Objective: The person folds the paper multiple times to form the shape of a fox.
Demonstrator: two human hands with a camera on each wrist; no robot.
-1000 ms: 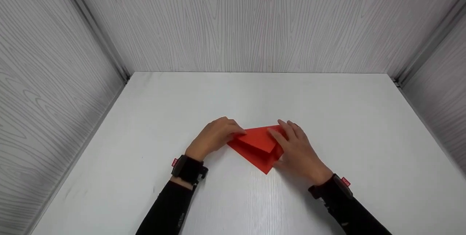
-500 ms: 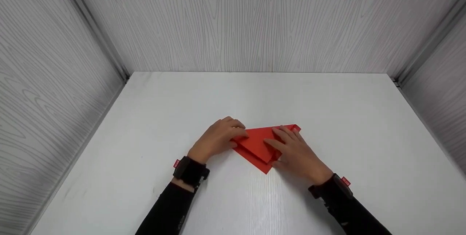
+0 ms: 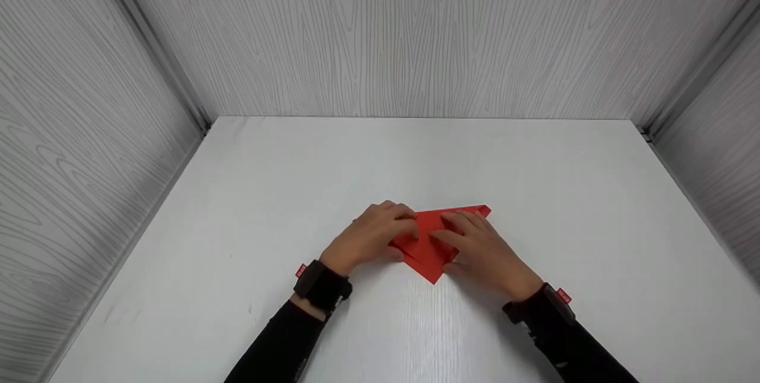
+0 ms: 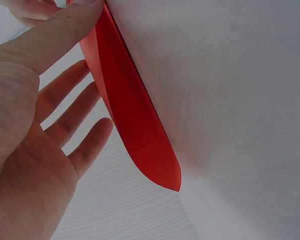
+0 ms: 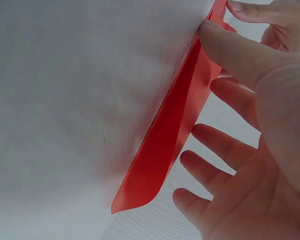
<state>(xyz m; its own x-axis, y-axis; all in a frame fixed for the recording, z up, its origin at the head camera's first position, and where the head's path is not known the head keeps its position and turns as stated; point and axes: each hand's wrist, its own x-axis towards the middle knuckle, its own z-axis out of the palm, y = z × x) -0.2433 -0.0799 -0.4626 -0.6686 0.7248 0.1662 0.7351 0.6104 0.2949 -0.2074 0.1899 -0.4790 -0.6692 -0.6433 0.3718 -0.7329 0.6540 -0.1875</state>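
- You have one sheet of red paper (image 3: 428,249), plain, folded over on itself in layers.
- It lies on the counter (image 3: 380,157) in front of you, one pointed corner aimed your way.
- Its far edge runs nearly straight, with a small turned-up fold at your right end.
- Your wrist views show it bowed.

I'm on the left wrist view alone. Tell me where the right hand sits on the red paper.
Observer: In the head view, the right hand reaches over the right part of the red paper.
Operator: Now report whether any paper shows beyond that hand.
Observer: Yes, a small folded end sticks out past it, at the upper right of the paper in the head view.
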